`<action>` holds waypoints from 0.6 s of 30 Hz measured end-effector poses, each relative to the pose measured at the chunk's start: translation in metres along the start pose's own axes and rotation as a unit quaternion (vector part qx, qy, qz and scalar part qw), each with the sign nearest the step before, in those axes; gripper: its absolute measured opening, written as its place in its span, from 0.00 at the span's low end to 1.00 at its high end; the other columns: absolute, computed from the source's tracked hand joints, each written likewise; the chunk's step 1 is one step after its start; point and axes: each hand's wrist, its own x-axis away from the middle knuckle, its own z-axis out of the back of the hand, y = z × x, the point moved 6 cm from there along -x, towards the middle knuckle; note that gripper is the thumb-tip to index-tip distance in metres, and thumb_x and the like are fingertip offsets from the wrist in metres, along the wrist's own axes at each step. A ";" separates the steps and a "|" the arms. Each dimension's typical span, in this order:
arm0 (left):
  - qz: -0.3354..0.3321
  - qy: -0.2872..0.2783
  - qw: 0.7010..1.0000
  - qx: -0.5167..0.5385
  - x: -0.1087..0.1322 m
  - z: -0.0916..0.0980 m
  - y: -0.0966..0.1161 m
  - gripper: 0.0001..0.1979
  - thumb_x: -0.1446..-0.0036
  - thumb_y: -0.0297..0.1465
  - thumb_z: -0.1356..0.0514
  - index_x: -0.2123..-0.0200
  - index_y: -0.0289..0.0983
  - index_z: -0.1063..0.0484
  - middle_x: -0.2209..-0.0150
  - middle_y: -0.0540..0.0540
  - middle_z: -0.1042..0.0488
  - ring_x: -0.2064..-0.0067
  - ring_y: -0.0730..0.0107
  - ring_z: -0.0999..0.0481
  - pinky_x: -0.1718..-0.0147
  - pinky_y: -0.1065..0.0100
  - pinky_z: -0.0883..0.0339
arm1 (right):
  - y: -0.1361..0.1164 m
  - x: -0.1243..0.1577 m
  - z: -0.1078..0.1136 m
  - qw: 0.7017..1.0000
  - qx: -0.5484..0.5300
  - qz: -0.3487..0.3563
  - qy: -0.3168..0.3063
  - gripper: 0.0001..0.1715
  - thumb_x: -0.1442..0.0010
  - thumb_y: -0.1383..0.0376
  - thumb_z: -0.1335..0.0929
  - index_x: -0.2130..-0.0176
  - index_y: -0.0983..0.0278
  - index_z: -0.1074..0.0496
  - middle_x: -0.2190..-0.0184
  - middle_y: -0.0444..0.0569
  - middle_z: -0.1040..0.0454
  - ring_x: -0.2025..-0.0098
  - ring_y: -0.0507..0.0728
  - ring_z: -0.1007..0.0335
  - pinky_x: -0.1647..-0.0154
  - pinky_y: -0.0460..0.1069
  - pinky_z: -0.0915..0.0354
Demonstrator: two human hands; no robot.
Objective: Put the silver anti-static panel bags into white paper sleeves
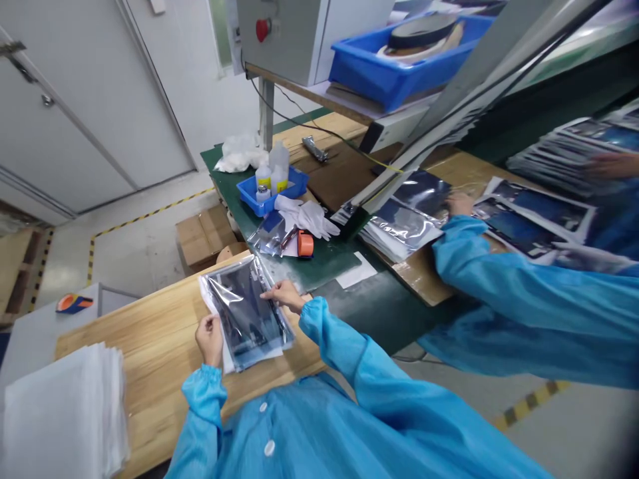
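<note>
A stack of dark, glossy flat panels in clear plastic film (244, 306) lies on the light wooden bench in front of me. White sheets or sleeves (225, 356) stick out beneath it. My left hand (209, 340) is at the stack's left edge, its fingers closed on the white sheet's border. From the right, my right hand (284, 295) reaches over the film with the index finger stretched out and touching the top; its other fingers are partly curled. A thick pile of white sleeves (60, 412) rests on the bench at the left.
A blue tray (272, 193) with bottles, white gloves (309, 218) and an orange tape roll (305, 243) are on the green table. At right, a co-worker's hand (459, 204) touches film-covered panels (407, 219). A metal post (429, 126) slants above. Cardboard boxes (207, 236) stand behind the bench.
</note>
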 end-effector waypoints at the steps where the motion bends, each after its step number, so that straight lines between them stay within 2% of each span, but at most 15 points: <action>1: 0.002 0.011 1.000 0.010 0.001 0.001 0.003 0.12 0.57 0.39 0.38 0.73 0.36 0.29 0.75 0.52 0.27 0.71 0.72 0.30 0.67 0.69 0.36 | -0.001 0.002 -0.003 1.000 0.005 -0.010 -0.021 0.21 0.69 0.66 0.21 0.85 0.64 0.36 0.90 0.37 0.39 0.83 0.47 0.45 0.82 0.44 0.47; 5: 0.027 0.024 0.999 0.040 0.004 0.008 0.008 0.13 0.55 0.41 0.39 0.75 0.37 0.32 0.78 0.56 0.32 0.74 0.75 0.32 0.70 0.71 0.37 | 0.001 0.012 -0.019 0.994 -0.012 -0.030 -0.105 0.21 0.71 0.63 0.20 0.82 0.66 0.32 0.87 0.38 0.35 0.83 0.47 0.41 0.81 0.44 0.42; 8: 0.047 0.020 0.997 0.054 0.004 0.013 0.006 0.14 0.58 0.41 0.37 0.75 0.37 0.33 0.78 0.55 0.32 0.73 0.74 0.31 0.70 0.71 0.36 | 0.006 0.021 -0.024 0.991 -0.060 -0.019 -0.114 0.21 0.71 0.60 0.20 0.77 0.66 0.28 0.82 0.40 0.28 0.78 0.51 0.34 0.74 0.46 0.35; 10: 0.055 0.032 0.996 0.063 0.002 0.021 0.006 0.15 0.59 0.42 0.36 0.74 0.37 0.33 0.77 0.54 0.30 0.73 0.74 0.30 0.70 0.70 0.35 | 0.009 0.030 -0.018 0.990 -0.097 -0.011 -0.103 0.22 0.69 0.58 0.21 0.75 0.66 0.27 0.79 0.42 0.26 0.75 0.53 0.30 0.70 0.49 0.33; 12: 0.056 0.048 0.995 0.072 -0.002 0.031 0.012 0.17 0.60 0.43 0.35 0.72 0.37 0.33 0.75 0.53 0.28 0.72 0.74 0.29 0.69 0.69 0.34 | 0.011 0.040 -0.003 0.987 -0.127 -0.005 -0.095 0.21 0.67 0.57 0.22 0.74 0.65 0.28 0.79 0.44 0.25 0.74 0.55 0.28 0.69 0.50 0.31; 15: 0.047 0.047 0.994 0.082 -0.010 0.048 0.045 0.22 0.65 0.40 0.31 0.67 0.36 0.32 0.72 0.50 0.25 0.71 0.72 0.26 0.67 0.68 0.32 | 0.013 0.058 0.033 0.981 -0.178 -0.001 -0.079 0.19 0.64 0.58 0.23 0.72 0.63 0.28 0.79 0.45 0.24 0.75 0.56 0.26 0.70 0.50 0.30; 17: 0.016 0.021 0.998 0.065 -0.013 0.053 0.087 0.27 0.66 0.38 0.29 0.61 0.36 0.30 0.69 0.48 0.24 0.69 0.70 0.25 0.66 0.68 0.32 | 0.018 0.069 0.059 0.972 -0.228 -0.018 -0.054 0.17 0.62 0.62 0.23 0.71 0.63 0.28 0.80 0.45 0.24 0.78 0.56 0.27 0.73 0.49 0.29; 18: -0.029 -0.005 0.999 0.028 -0.013 0.051 0.114 0.28 0.64 0.39 0.30 0.58 0.35 0.30 0.68 0.46 0.23 0.67 0.69 0.25 0.64 0.67 0.31 | 0.022 0.075 0.072 0.967 -0.249 -0.027 -0.036 0.16 0.62 0.65 0.23 0.71 0.63 0.28 0.80 0.45 0.24 0.79 0.56 0.27 0.74 0.49 0.29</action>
